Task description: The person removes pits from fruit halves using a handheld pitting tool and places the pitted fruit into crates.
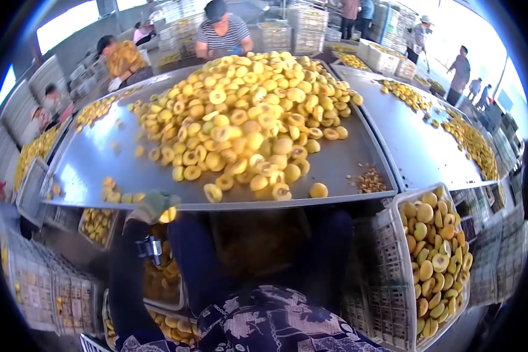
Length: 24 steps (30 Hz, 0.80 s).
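Observation:
A large heap of yellow halved fruit [246,117] lies on the metal table [94,158]. My left hand [152,207], in a grey-green glove, is at the table's front edge, its fingers closed around a yellow fruit piece [168,215]. A few fruit pieces [120,195] lie on the metal just left of this hand. Below it, a crate of fruit [164,276] stands beside my leg. My right hand does not show. Small brown pits [369,179] form a little pile near the table's right front corner.
A tall white crate [387,252] full of fruit halves stands at the right. More stacked crates [53,281] are at the far left. Co-workers [226,35] sit across the table and at the left. A second metal table [416,135] adjoins on the right.

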Each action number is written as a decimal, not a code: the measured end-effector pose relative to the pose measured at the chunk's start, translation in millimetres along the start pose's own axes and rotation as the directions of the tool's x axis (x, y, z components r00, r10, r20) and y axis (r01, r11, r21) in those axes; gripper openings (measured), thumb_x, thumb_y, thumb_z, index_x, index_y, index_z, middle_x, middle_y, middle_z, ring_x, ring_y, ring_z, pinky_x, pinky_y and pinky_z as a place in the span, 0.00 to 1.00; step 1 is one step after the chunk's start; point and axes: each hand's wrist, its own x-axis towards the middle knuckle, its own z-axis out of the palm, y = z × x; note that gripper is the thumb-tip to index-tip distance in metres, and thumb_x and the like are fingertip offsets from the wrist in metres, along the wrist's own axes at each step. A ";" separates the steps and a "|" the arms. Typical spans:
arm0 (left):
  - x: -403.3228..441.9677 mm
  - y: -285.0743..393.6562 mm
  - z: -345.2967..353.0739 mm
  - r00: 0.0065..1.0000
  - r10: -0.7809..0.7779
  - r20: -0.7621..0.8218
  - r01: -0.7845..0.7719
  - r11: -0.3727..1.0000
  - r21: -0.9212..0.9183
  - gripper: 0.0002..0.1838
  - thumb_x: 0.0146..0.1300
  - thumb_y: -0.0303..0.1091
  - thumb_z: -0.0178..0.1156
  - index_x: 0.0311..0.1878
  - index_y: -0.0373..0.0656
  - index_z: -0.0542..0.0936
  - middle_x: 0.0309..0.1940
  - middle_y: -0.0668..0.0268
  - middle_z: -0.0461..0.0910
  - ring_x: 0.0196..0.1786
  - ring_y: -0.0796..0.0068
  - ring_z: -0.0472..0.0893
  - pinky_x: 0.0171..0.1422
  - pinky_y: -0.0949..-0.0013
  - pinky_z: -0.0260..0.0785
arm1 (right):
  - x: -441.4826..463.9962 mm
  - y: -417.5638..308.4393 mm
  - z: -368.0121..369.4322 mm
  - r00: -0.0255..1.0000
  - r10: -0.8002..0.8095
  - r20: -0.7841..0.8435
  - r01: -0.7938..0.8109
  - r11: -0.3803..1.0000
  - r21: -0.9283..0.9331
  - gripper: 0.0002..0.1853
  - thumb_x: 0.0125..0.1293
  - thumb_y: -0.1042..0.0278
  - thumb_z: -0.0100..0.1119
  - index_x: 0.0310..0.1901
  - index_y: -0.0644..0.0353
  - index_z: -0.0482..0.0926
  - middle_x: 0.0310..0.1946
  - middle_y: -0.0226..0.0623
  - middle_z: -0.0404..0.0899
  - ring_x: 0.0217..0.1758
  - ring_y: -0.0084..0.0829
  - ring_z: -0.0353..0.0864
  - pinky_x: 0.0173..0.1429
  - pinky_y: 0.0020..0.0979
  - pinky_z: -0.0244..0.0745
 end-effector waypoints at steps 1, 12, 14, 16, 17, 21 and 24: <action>-5.5 7.3 6.3 0.999 -0.035 -0.001 0.035 0.992 0.121 0.12 0.61 0.34 0.60 0.48 0.54 0.85 0.35 0.61 0.83 0.38 0.55 0.82 0.45 0.64 0.75 | 0.7 1.4 0.7 1.000 -0.010 0.027 0.012 0.999 -0.049 0.17 0.64 0.50 0.58 0.45 0.54 0.82 0.34 0.33 0.82 0.40 0.32 0.83 0.37 0.39 0.78; -0.8 -88.3 14.2 0.924 -0.382 0.000 0.233 0.565 0.792 0.29 0.45 0.53 0.71 0.48 0.45 0.85 0.50 0.51 0.82 0.55 0.52 0.80 0.58 0.52 0.72 | 11.0 12.3 -24.0 0.954 -0.089 0.285 0.204 0.892 -0.403 0.16 0.63 0.52 0.60 0.44 0.55 0.83 0.35 0.34 0.83 0.42 0.34 0.83 0.39 0.40 0.78; 14.9 -131.9 18.6 0.935 -0.349 -0.057 0.273 0.609 0.744 0.26 0.47 0.52 0.69 0.48 0.47 0.86 0.50 0.54 0.82 0.53 0.52 0.81 0.57 0.52 0.73 | 16.1 13.1 -34.5 0.942 -0.093 0.322 0.240 0.857 -0.455 0.16 0.63 0.52 0.60 0.44 0.55 0.83 0.35 0.34 0.83 0.42 0.34 0.83 0.39 0.40 0.78; -9.3 -91.6 5.0 0.935 -0.351 -0.057 0.293 0.669 0.683 0.23 0.51 0.51 0.66 0.48 0.50 0.85 0.50 0.56 0.82 0.53 0.56 0.81 0.58 0.56 0.72 | 22.2 10.5 -51.6 0.929 -0.099 0.356 0.280 0.819 -0.500 0.16 0.63 0.53 0.60 0.44 0.55 0.83 0.36 0.35 0.83 0.42 0.34 0.83 0.39 0.40 0.78; -8.8 -105.5 6.0 0.932 -0.357 -0.062 0.313 0.708 0.634 0.24 0.52 0.50 0.66 0.50 0.47 0.84 0.53 0.54 0.81 0.56 0.56 0.80 0.60 0.56 0.72 | 25.6 8.7 -59.7 0.924 -0.109 0.366 0.302 0.797 -0.523 0.16 0.63 0.53 0.61 0.44 0.55 0.84 0.36 0.35 0.83 0.42 0.34 0.83 0.39 0.40 0.78; -16.8 -107.7 7.4 0.893 -0.396 -0.214 0.449 0.760 0.471 0.25 0.52 0.48 0.67 0.53 0.47 0.82 0.54 0.51 0.80 0.57 0.53 0.79 0.64 0.57 0.69 | 23.0 -6.2 -96.3 0.922 -0.051 0.383 0.262 0.812 -0.521 0.16 0.62 0.53 0.61 0.44 0.56 0.84 0.38 0.37 0.83 0.43 0.37 0.83 0.42 0.42 0.78; -14.1 -49.9 2.3 0.912 -0.289 -0.292 0.387 0.843 0.373 0.21 0.54 0.50 0.61 0.44 0.44 0.85 0.46 0.51 0.83 0.51 0.52 0.81 0.60 0.55 0.70 | 27.5 10.8 -109.3 0.925 0.023 0.379 0.130 0.919 -0.373 0.14 0.58 0.57 0.64 0.39 0.59 0.85 0.39 0.41 0.84 0.43 0.43 0.83 0.47 0.44 0.77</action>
